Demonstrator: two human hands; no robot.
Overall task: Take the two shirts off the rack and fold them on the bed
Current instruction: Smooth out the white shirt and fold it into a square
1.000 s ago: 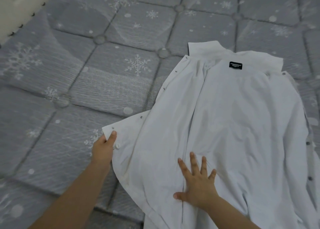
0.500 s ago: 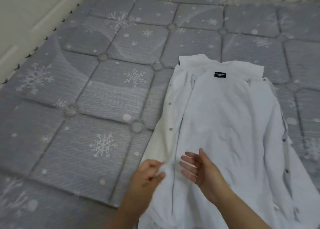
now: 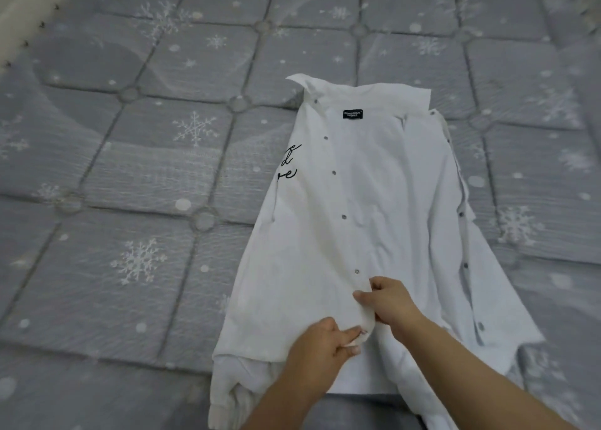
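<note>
Head view: shirt [image 3: 374, 202] lengthwise, collar away.

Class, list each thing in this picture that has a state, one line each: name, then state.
white shirt: lying on the bed, unbuttoned, left front panel laid over the middle.
collar: spread flat, far end.
left hand: pinching the placket edge near the hem.
right hand: gripping the same edge.
bed: shirt resting on it.

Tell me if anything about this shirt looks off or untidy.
The white shirt lies unbuttoned on the bed, collar away from the person. Its lower left end is bunched, and the right placket edge wavers. Both the left hand and the right hand pinch the left front edge. No damage is visible.
</note>
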